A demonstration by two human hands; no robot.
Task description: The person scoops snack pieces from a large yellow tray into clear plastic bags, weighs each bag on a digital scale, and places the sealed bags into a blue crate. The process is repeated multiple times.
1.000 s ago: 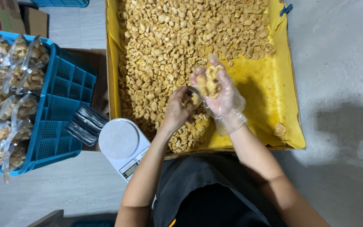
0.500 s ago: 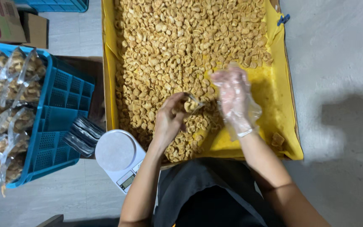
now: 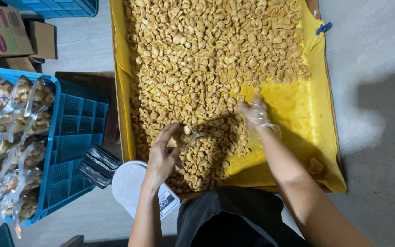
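The right hand (image 3: 253, 112) had dropped from above the bag (image 3: 186, 136) into the snacks (image 3: 197, 59), fingers curled, scooping. The left hand (image 3: 163, 155) pinched the bag at its eight o'clock. Filling next needed a full handful.

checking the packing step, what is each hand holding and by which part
The left hand pinches a small clear bag at its open mouth. The gloved right hand rests on the snacks; what it holds cannot be told.
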